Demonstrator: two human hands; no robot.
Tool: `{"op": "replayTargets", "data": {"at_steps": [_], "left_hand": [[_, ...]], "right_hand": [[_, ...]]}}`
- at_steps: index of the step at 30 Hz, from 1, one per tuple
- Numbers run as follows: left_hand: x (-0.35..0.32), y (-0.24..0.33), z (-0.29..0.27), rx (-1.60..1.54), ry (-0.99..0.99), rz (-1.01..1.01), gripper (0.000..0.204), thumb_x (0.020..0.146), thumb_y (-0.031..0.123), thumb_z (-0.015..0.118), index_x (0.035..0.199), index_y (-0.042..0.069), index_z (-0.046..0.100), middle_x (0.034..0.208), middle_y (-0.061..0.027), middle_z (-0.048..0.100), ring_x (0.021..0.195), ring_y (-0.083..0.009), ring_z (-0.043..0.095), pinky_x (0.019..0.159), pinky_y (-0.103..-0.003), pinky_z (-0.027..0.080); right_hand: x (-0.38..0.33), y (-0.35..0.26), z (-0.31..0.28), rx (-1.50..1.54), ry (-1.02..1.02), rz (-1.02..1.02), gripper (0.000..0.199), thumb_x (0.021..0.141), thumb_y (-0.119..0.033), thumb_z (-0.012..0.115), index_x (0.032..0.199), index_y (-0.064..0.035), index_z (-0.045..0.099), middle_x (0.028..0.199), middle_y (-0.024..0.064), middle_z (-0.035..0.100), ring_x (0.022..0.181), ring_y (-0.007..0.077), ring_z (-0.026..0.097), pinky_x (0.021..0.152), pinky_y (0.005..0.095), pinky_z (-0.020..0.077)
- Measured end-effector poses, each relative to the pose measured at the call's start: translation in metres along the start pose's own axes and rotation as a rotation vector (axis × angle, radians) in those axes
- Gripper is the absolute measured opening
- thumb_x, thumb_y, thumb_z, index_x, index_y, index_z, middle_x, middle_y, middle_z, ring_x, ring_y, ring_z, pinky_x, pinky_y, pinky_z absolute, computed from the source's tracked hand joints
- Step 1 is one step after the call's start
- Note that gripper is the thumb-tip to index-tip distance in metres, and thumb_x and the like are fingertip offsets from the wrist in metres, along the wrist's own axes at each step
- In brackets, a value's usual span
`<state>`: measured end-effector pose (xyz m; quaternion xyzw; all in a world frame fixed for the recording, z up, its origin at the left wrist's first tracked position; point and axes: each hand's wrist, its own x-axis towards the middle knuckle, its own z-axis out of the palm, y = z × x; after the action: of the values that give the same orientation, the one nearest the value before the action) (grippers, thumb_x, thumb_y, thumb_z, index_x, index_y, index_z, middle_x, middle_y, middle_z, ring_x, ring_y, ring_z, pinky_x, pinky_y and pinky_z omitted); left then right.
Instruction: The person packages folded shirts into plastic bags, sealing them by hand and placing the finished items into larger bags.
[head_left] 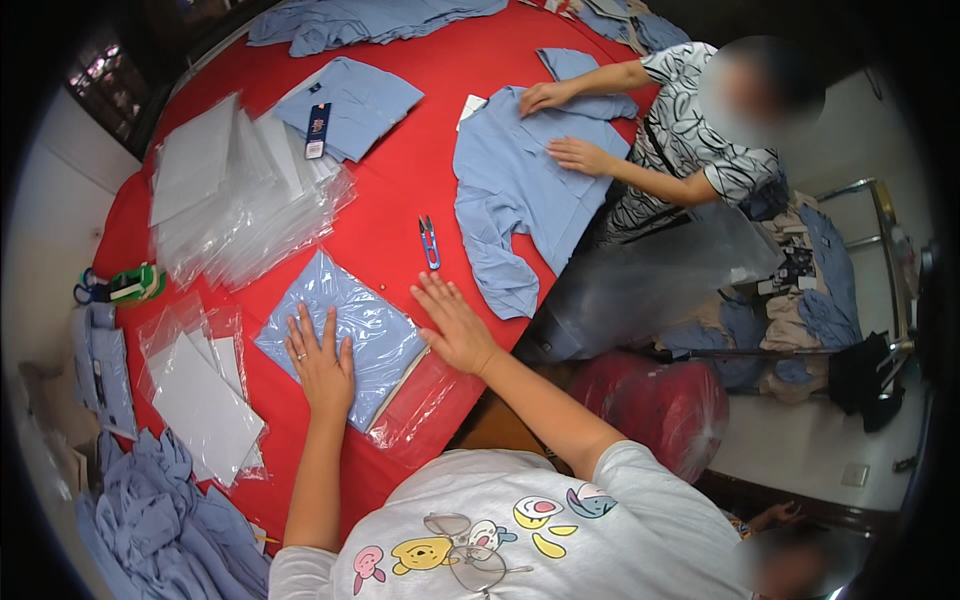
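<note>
Head view: I see the left hand [325, 368], grip wide, flat on a folded light-blue garment in clear plastic [378, 332], which lies on the red-covered tabletop [395, 175]. The right hand [460, 335], grip also wide, is at the garment's three o'clock; contact I can't tell. Blue-handled metal snips [429, 243] lie at one o'clock.

The worker's left hand [322, 368] lies flat on a bagged blue shirt [378, 328] on the red cloth [385, 190]. The right hand [457, 325] spreads at its three o'clock; from here I can't be sure it touches the plastic. Blue-handled snips [430, 244] lie at one o'clock, clear sleeves [225, 190] at eleven; towards two, a co-worker's hands [580, 156] rest on an unbagged shirt [500, 185].
</note>
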<state>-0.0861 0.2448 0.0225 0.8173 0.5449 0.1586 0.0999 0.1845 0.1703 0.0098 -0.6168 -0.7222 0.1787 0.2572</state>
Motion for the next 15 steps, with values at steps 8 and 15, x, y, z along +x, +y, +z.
{"op": "replayTargets", "data": {"at_steps": [8, 15], "left_hand": [[0.060, 0.032, -0.114, -1.425, 0.194, -0.326, 0.025, 0.101, 0.011, 0.062, 0.124, 0.003, 0.066, 0.152, -0.0182, 0.057, 0.142, -0.0339, 0.053, 0.119, -0.050, 0.040], [0.030, 0.037, -0.285, -1.480, 0.409, 0.539, 0.046, 0.092, 0.027, 0.076, 0.132, 0.010, 0.060, 0.168, -0.0186, 0.032, 0.152, -0.0264, 0.032, 0.112, -0.042, 0.036]], "right_hand": [[-0.006, 0.018, -0.012, -0.221, 0.083, 0.237, 0.072, 0.104, -0.037, 0.057, 0.166, -0.0122, 0.032, 0.175, 0.0179, 0.022, 0.162, 0.0347, 0.022, 0.128, 0.0506, 0.0221], [-0.002, 0.021, -0.008, -0.271, 0.085, 0.222, 0.075, 0.101, -0.039, 0.060, 0.166, -0.0119, 0.033, 0.174, 0.0183, 0.023, 0.161, 0.0355, 0.023, 0.128, 0.0497, 0.0234]]}}
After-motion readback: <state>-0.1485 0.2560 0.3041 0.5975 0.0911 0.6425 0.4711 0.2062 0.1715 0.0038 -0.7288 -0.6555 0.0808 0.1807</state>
